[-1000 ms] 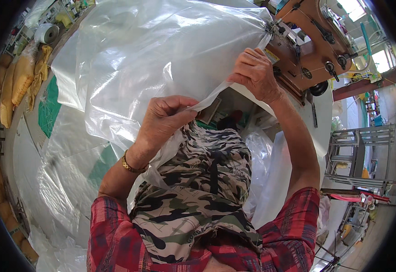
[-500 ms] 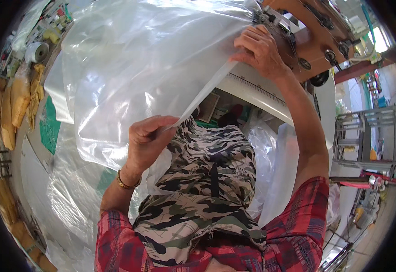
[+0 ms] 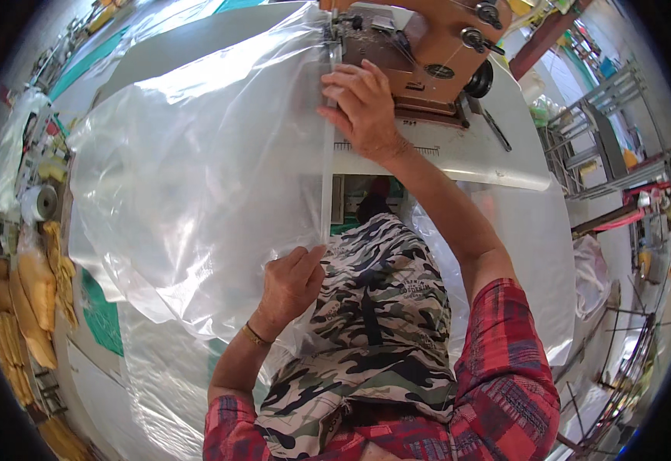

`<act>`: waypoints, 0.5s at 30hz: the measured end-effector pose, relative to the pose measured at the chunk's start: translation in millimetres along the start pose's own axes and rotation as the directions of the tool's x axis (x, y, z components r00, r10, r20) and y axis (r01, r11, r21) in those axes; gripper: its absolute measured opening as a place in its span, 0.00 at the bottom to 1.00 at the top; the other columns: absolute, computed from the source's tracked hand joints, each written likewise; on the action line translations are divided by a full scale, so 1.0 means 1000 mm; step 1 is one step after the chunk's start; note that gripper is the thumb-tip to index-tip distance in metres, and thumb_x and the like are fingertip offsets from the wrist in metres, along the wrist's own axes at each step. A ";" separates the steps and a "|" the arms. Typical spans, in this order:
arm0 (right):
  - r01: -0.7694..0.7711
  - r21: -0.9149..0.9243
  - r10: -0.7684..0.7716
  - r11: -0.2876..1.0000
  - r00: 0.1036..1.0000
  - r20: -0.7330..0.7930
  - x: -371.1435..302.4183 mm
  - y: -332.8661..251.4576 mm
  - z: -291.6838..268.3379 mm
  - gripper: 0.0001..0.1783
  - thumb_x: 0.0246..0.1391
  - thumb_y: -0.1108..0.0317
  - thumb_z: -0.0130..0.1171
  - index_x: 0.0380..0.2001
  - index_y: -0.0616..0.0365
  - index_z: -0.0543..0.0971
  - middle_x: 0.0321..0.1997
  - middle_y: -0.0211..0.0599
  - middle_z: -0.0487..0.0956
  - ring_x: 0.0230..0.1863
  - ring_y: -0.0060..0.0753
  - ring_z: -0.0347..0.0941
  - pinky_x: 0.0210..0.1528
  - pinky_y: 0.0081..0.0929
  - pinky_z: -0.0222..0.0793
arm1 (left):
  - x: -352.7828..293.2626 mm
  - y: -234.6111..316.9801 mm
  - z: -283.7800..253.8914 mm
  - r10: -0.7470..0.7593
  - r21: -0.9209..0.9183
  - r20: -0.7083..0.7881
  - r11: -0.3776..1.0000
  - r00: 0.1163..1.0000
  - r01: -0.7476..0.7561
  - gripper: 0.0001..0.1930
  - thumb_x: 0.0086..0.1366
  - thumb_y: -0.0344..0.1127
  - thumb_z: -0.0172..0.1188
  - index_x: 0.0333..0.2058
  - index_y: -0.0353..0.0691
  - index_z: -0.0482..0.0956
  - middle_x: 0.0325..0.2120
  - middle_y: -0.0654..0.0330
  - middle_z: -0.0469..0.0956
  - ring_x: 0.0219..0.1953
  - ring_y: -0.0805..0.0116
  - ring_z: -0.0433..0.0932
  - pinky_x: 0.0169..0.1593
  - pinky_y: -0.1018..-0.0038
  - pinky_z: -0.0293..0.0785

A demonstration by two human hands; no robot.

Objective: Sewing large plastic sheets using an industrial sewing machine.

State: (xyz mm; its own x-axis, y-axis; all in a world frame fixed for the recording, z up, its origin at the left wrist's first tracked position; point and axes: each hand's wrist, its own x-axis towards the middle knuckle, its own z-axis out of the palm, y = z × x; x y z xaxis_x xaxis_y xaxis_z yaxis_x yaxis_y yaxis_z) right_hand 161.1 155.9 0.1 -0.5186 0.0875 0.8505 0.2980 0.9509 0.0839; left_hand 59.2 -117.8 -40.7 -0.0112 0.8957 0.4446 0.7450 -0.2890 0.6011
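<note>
A large sheet of clear plastic film [image 3: 189,169] spreads over the left of the table, with a narrow folded edge along its right side. My left hand [image 3: 293,284] pinches the near end of that edge, just above my lap. Farther up, my right hand [image 3: 362,111] has its fingers and thumb closed on the same edge, close to a brown sewing machine [image 3: 420,46]. The film's far end lies at the machine's needle area, whose details are too small to make out. Between my hands the edge runs nearly straight.
A white tabletop [image 3: 497,165] bears a printed ruler scale [image 3: 397,147] and a dark slim tool [image 3: 497,129]. Yellow bundles [image 3: 36,288] and a white roll [image 3: 39,203] lie at the left. A metal rack [image 3: 601,142] stands at the right. My lap wears a camouflage apron [image 3: 382,292].
The film's edge has swung from a slant to nearly upright in view. My left hand now sits farther right beneath my right hand. The whole view has also shifted, with the machine farther left.
</note>
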 end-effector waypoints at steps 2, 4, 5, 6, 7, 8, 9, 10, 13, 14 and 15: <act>-0.046 0.009 0.046 0.999 0.999 -0.015 -0.004 -0.002 0.001 0.14 0.53 0.56 0.62 0.38 0.52 0.76 0.50 0.28 0.75 0.59 0.35 0.67 0.67 0.46 0.52 | 0.002 -0.003 0.000 0.016 0.010 0.018 1.000 1.000 -0.017 0.16 0.51 0.21 0.60 0.41 0.37 0.79 0.20 0.57 0.70 0.20 0.57 0.73 0.22 0.65 0.70; -0.100 0.017 0.100 0.995 0.995 0.003 -0.005 -0.002 0.001 0.14 0.54 0.56 0.61 0.38 0.51 0.77 0.54 0.24 0.75 0.62 0.32 0.66 0.69 0.48 0.47 | 0.008 -0.006 0.000 0.025 0.016 0.028 1.000 0.999 -0.025 0.16 0.51 0.22 0.60 0.41 0.37 0.79 0.20 0.57 0.70 0.19 0.58 0.73 0.22 0.65 0.71; -0.087 0.004 0.087 0.996 0.996 -0.001 -0.005 -0.002 0.000 0.14 0.54 0.56 0.61 0.38 0.51 0.77 0.54 0.24 0.75 0.62 0.32 0.66 0.69 0.48 0.47 | 0.014 -0.008 -0.001 0.047 0.080 -0.005 0.996 0.999 -0.047 0.15 0.52 0.22 0.60 0.41 0.38 0.79 0.20 0.58 0.70 0.19 0.58 0.73 0.22 0.65 0.70; -0.088 0.000 0.088 0.996 0.996 0.002 -0.005 -0.001 0.000 0.13 0.54 0.56 0.61 0.38 0.51 0.77 0.54 0.24 0.75 0.62 0.31 0.66 0.69 0.49 0.46 | 0.021 -0.010 -0.001 0.071 0.144 -0.038 0.987 0.997 -0.064 0.15 0.52 0.23 0.60 0.41 0.38 0.79 0.20 0.58 0.69 0.19 0.58 0.73 0.22 0.65 0.70; -0.093 -0.004 0.093 0.996 0.996 0.010 -0.004 -0.001 0.000 0.13 0.54 0.56 0.61 0.38 0.50 0.77 0.53 0.23 0.76 0.62 0.31 0.66 0.69 0.50 0.44 | 0.030 -0.012 -0.001 0.074 0.146 -0.039 0.987 0.997 -0.067 0.15 0.52 0.23 0.60 0.41 0.38 0.79 0.20 0.58 0.69 0.19 0.58 0.73 0.22 0.65 0.70; -0.090 -0.006 0.090 0.996 0.996 0.001 -0.004 -0.001 0.000 0.13 0.54 0.56 0.61 0.38 0.50 0.77 0.53 0.23 0.76 0.62 0.31 0.66 0.69 0.50 0.44 | 0.040 -0.015 -0.001 0.096 0.181 -0.034 0.979 0.995 -0.088 0.14 0.53 0.24 0.60 0.40 0.39 0.79 0.20 0.58 0.69 0.19 0.57 0.73 0.22 0.65 0.70; -0.096 0.010 0.096 0.995 0.995 0.003 -0.005 0.000 0.000 0.13 0.54 0.56 0.61 0.38 0.50 0.77 0.53 0.23 0.76 0.62 0.31 0.66 0.69 0.51 0.44 | 0.051 -0.017 0.000 0.104 0.219 -0.021 0.971 0.994 -0.097 0.12 0.53 0.25 0.60 0.38 0.39 0.79 0.20 0.58 0.69 0.19 0.57 0.74 0.22 0.64 0.71; -0.111 0.026 0.111 0.993 0.994 0.009 -0.005 0.000 0.001 0.13 0.54 0.56 0.61 0.38 0.50 0.77 0.53 0.23 0.77 0.62 0.31 0.66 0.69 0.52 0.43 | 0.063 -0.018 0.001 0.123 0.213 -0.021 0.970 0.992 -0.116 0.12 0.53 0.25 0.60 0.38 0.39 0.79 0.20 0.58 0.69 0.19 0.57 0.74 0.22 0.64 0.71; -0.123 0.040 0.123 0.992 0.992 -0.001 -0.006 0.000 0.003 0.13 0.53 0.57 0.62 0.38 0.50 0.78 0.53 0.23 0.77 0.62 0.31 0.66 0.69 0.53 0.43 | 0.095 -0.020 -0.001 0.129 0.283 0.018 0.950 0.992 -0.129 0.03 0.56 0.28 0.59 0.30 0.39 0.74 0.22 0.54 0.72 0.22 0.51 0.76 0.25 0.60 0.72; -0.119 0.042 0.120 0.992 0.993 -0.017 -0.006 0.000 0.004 0.13 0.53 0.57 0.62 0.38 0.50 0.78 0.53 0.23 0.77 0.62 0.31 0.66 0.69 0.53 0.43 | 0.106 -0.021 -0.004 0.128 0.283 0.021 0.950 0.992 -0.129 0.03 0.56 0.28 0.59 0.30 0.39 0.74 0.22 0.54 0.72 0.22 0.51 0.76 0.25 0.60 0.72; -0.123 0.046 0.124 0.991 0.992 -0.017 -0.006 0.001 0.004 0.13 0.53 0.58 0.62 0.39 0.50 0.78 0.53 0.23 0.77 0.63 0.31 0.66 0.69 0.53 0.42 | 0.117 -0.022 -0.005 0.145 0.296 0.032 0.944 0.989 -0.148 0.05 0.55 0.26 0.58 0.32 0.37 0.76 0.23 0.53 0.73 0.23 0.49 0.76 0.26 0.59 0.72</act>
State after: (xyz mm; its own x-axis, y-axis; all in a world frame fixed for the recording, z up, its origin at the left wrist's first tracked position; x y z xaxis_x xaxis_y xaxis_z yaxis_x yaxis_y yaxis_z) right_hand 161.0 157.3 -6.8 -0.4642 0.1999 0.8629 0.3222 0.9456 -0.0458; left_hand 38.0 -8.4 1.7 0.1181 0.8549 0.5051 0.9020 -0.3051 0.3054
